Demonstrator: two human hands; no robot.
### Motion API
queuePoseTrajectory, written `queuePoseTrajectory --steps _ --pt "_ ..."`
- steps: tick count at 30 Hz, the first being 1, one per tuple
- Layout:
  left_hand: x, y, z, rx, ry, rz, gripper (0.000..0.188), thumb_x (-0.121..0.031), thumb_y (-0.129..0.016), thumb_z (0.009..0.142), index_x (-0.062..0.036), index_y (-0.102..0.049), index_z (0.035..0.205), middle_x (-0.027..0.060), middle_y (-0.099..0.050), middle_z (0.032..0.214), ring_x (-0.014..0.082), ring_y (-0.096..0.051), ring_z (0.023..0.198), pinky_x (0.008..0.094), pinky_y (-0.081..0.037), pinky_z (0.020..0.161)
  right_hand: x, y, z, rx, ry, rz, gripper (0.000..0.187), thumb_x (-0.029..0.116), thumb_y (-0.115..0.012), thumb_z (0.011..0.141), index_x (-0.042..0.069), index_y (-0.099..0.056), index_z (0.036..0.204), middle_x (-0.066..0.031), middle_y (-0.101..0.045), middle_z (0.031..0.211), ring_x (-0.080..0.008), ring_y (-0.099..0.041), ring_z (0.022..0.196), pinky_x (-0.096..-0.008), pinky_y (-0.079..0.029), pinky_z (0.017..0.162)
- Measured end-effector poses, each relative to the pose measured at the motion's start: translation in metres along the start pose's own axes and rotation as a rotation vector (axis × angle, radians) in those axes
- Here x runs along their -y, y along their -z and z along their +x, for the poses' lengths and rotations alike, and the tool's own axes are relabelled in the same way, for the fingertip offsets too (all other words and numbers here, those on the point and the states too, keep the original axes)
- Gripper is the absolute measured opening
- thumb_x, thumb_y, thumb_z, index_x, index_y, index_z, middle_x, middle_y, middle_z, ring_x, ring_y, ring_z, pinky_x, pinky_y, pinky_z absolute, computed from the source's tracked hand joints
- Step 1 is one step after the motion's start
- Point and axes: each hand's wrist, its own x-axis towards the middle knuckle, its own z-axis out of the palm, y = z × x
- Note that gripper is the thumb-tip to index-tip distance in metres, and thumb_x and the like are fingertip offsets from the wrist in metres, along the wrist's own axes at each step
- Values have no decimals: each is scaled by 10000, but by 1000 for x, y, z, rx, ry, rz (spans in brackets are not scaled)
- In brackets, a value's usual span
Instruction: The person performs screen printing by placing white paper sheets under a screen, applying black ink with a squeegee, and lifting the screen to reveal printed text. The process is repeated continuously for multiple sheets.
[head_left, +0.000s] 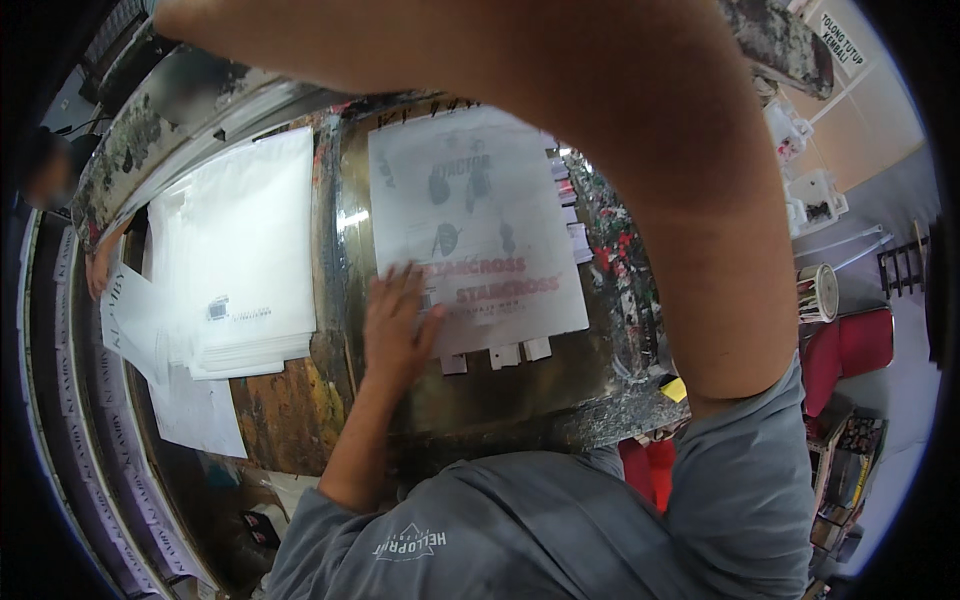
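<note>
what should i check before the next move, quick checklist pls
1. Left hand clear of the pale sheet: not ok, fingers overlap its lower left edge.
2. Sheet lying flat on the dark board: looks ok.
3. Right hand free: cannot tell, the arm crosses the top and the hand is out of view.
4. White stack apart from the sheet: ok, a gap separates them.
5. Co-worker's hand clear of the sheet: ok, it is at far left.

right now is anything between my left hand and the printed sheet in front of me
Nothing visible stands between them: your left hand is at the printed sheet, its fingers over the lower left edge. Your right arm hides the sheet's upper right corner in this view, but is not between them.
</note>
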Motion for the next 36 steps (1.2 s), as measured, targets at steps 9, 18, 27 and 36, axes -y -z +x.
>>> queuePoseTrajectory --steps 9,18,27,36 --pt "33 0 -54 123 79 216 852 -566 -681 992 -75 -458 1651 216 -290 1772 453 -200 1653 610 -108 1340 31 -5 31 199 -288 -80 533 321 -467 1015 -16 -687 666 -214 -687 671 -360 -679 629 -494 -580 698" --pt "12 75 -27 -541 200 -471 1011 -252 -821 972 -64 -188 1738 267 -501 1585 323 -514 1455 468 -431 1183 13 -48 3 -282 -148 45 517 449 -581 967 -40 -712 863 -241 -712 738 -427 -704 730 -538 -547 782" --pt "0 117 -122 -399 512 -717 991 -283 -1081 622 62 -642 1440 147 -762 1236 236 -718 1129 385 -556 1038 85 -100 -182 494 -71 147 415 428 -749 961 96 -716 1209 -139 -674 1068 -347 -632 1022 -492 -479 861" --pt "49 39 -167 -254 395 113 1093 -726 -985 442 -41 -743 1259 94 -589 1111 314 -494 1140 496 -315 1063 126 -172 -262 630 -222 305 446 318 -880 816 122 -710 1179 -68 -666 1016 -303 -673 945 -435 -593 783"
